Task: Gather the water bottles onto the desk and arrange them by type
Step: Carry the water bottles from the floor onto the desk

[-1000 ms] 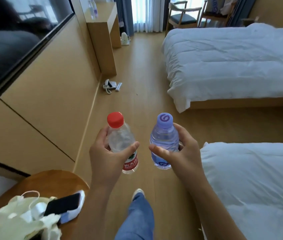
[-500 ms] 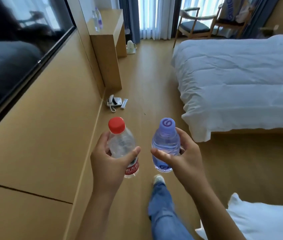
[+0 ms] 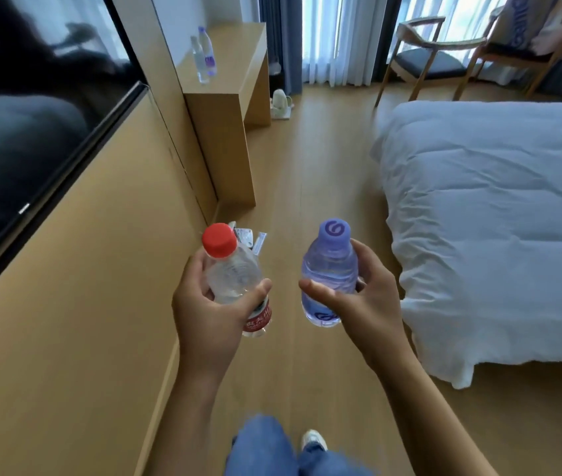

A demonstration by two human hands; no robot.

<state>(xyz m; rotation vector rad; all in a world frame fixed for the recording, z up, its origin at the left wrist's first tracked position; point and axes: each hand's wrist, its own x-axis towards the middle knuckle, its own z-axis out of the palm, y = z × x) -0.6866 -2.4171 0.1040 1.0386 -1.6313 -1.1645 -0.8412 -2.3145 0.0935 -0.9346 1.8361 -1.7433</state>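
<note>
The left hand (image 3: 204,304) grips a red-capped bottle (image 3: 234,280) upright; the right hand (image 3: 362,300) grips a purple-capped bottle (image 3: 329,273) just beside it. Well beyond both hands, two more bottles (image 3: 204,55) stand on the bench (image 3: 238,56). Right of the hands lies a bed (image 3: 496,218).

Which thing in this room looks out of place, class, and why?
A white telephone with its cable lies on the floor by the wall, partly hidden behind the red-capped bottle. A white kettle also stands on the floor beside the desk. Both would normally sit on furniture.
</note>
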